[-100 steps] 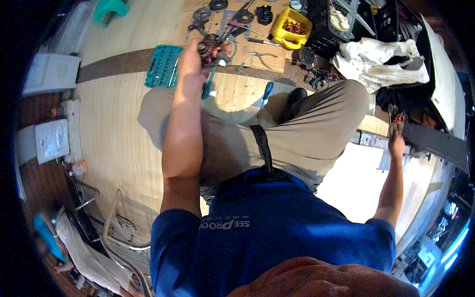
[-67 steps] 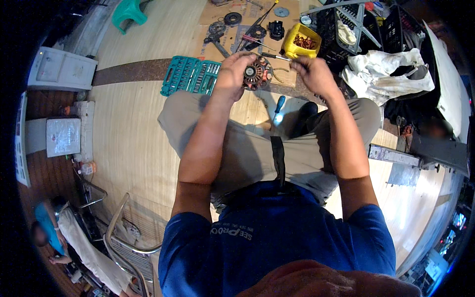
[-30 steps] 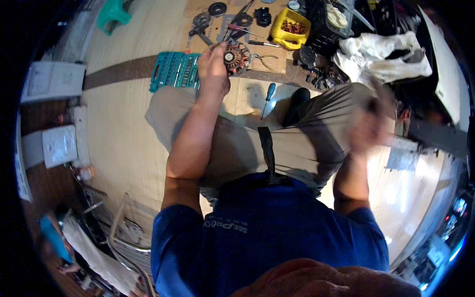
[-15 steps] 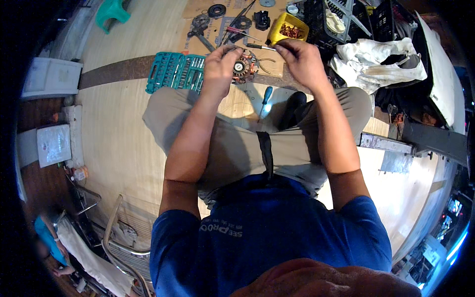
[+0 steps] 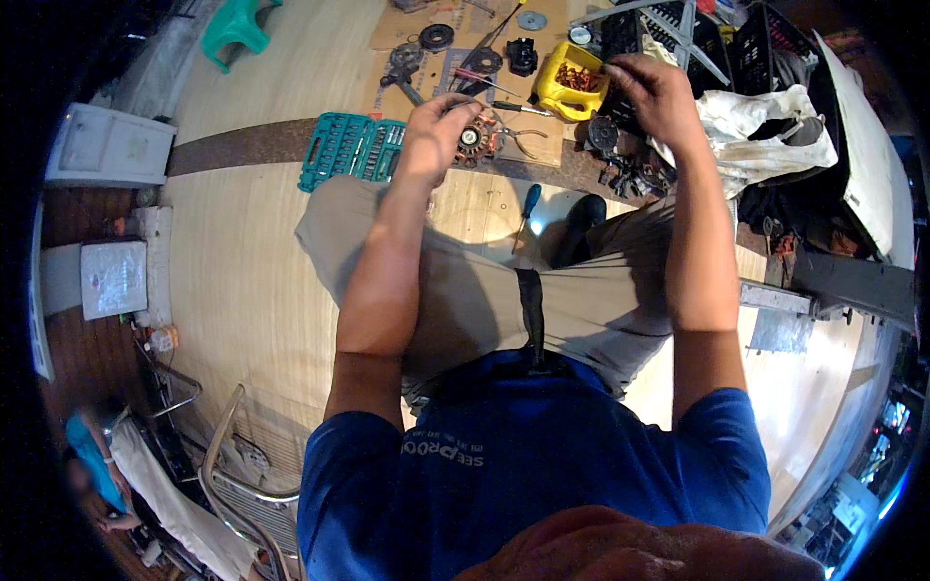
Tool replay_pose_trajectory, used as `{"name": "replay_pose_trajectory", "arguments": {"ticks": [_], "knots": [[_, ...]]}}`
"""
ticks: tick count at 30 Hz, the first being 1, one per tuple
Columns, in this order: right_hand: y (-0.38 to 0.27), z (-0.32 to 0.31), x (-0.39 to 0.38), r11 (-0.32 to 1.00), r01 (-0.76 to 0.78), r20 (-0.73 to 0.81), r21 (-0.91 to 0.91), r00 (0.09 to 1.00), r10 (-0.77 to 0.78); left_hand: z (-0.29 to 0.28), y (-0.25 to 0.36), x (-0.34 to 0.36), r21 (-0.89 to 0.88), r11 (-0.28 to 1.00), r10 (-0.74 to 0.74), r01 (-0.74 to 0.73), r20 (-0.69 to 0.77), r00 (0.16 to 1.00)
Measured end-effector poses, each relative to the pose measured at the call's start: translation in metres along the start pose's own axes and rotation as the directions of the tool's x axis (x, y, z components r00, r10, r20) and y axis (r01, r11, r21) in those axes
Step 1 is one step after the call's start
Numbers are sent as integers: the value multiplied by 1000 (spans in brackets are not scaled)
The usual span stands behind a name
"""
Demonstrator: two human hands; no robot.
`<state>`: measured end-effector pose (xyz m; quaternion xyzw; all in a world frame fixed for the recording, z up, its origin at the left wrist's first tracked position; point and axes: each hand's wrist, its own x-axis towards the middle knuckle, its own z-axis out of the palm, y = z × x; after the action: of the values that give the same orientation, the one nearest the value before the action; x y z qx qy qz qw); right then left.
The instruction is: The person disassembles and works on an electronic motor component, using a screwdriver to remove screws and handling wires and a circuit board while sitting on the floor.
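Holding the round copper-wound motor part [image 5: 473,140] in the closed left hand [image 5: 433,131]; right hand [image 5: 651,89], fingers curled, reaches toward the yellow parts tray [image 5: 560,97] at the floor's far edge. Next, likely pinching a small fastener.

a round motor stator [image 5: 473,138] with copper-coloured windings and a dark centre sits tilted, gripped at its rim, above the cardboard-covered floor.
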<state>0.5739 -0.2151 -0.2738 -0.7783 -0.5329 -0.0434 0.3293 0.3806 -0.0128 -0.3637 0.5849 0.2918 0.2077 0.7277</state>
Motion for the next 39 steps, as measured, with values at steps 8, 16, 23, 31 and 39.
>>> {"name": "replay_pose_trajectory", "arguments": {"ticks": [8,16,23,31,39], "knots": [[131,-53,-64,932,7,44,-362,999,9,-20,-6,11,-584,805,-170,101,-63,984],[168,-198,-317,736,-491,-169,-465,866,471,-12,6,-5,-595,795,-73,-120,-290,954],[22,-133,-282,467,-571,-595,-675,796,115,1,0,-23,-432,890,54,-147,-219,974],[-104,94,-58,971,-118,-71,-209,992,105,36,4,-21,-291,926,184,-242,-211,960],[-86,86,-44,978,-78,-91,195,991,97,11,-11,-24,-141,962,220,-233,-104,970]]}}
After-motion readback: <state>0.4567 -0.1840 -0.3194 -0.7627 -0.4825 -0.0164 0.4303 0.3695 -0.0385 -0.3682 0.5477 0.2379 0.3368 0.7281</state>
